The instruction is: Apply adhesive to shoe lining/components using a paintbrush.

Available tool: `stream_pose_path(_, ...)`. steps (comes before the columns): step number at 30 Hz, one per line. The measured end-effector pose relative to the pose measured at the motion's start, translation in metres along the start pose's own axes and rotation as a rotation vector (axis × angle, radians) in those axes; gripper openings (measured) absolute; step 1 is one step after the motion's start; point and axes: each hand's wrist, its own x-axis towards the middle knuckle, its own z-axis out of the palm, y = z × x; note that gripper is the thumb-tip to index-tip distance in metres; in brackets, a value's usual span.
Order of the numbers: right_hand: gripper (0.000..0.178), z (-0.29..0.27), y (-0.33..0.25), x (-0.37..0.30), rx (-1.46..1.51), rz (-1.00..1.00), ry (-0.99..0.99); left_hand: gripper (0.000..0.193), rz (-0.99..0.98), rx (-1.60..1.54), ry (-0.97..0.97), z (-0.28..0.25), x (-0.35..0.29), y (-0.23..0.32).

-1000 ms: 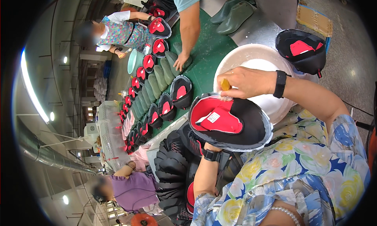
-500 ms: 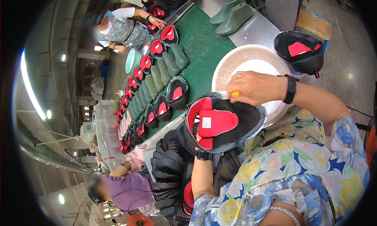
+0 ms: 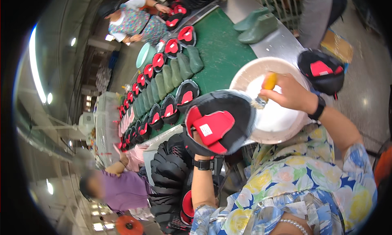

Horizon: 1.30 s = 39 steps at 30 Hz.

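A black shoe upper with a red lining [image 3: 214,128] is held up in front of me, its opening toward me and its edge smeared whitish. My left hand [image 3: 198,142] grips it from the lower left, with most of the fingers hidden behind the upper. In my right hand [image 3: 292,94] is a brush [image 3: 269,81] with a yellow handle, its bristles pointing down beside the upper's right edge. Under the brush stands a pale basin [image 3: 245,71] containing white liquid [image 3: 279,122].
Green shoe lasts [image 3: 175,71] and several red-lined uppers [image 3: 158,62] line the green table [image 3: 222,39]. Another upper [image 3: 322,71] sits right of the basin. Stacked black uppers [image 3: 167,173] lie left of my forearm. Co-workers [image 3: 141,24] are at far left and lower left; another person's legs [image 3: 316,18] show at top.
My right hand has moved the brush off the upper's far edge, rightward over the basin, with the handle now tipped up. The upper has turned and shifted slightly left. A person's legs have appeared at the top.
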Motion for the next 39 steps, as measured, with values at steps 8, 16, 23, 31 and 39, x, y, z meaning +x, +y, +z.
stream_pose_path(8,0.016,0.001,0.012,-0.028,0.094,0.226,0.092,0.033,-0.450,-0.413,0.258,0.088,0.146,0.051)
stream_pose_path(16,0.016,0.010,0.007,-0.024,0.081,0.332,-0.008,0.037,-0.297,0.177,0.304,0.075,0.237,-0.104)
stream_pose_path(23,0.016,0.020,0.019,-0.012,0.060,0.315,-0.145,0.032,-0.211,1.472,-0.136,0.006,0.235,-0.071)
stream_pose_path(31,0.018,0.014,0.044,-0.007,-0.023,0.363,-0.083,0.062,-0.205,0.895,-0.588,0.025,0.117,0.134)
stream_pose_path(39,0.026,0.085,0.049,0.011,-0.196,0.207,-0.396,0.058,-0.153,1.483,-0.319,0.029,0.006,0.074)
